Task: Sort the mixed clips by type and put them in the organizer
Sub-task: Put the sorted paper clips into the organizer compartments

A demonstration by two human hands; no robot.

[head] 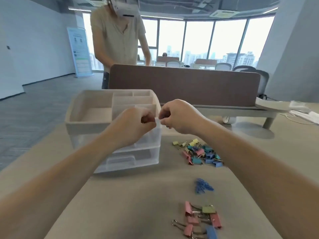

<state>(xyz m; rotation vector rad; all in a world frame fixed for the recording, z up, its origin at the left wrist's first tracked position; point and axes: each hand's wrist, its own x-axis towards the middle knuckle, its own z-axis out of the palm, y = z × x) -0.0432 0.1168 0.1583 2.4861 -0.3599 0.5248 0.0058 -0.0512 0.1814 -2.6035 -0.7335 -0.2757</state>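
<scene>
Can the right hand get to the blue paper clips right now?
Probably, once freed: the blue paper clips lie uncovered on the table, but the right hand pinches a small white piece.

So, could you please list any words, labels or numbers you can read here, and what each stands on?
Nothing can be read.
Pale blue and white roll-up banner by the far wall: printed text, too small and blurred.
Yellowish sticker on the ceiling unit: blurred.
White plastic desk organizer with clear drawers: no label seen.
Small white piece pinched between left hand and right hand: no text shows.
</scene>
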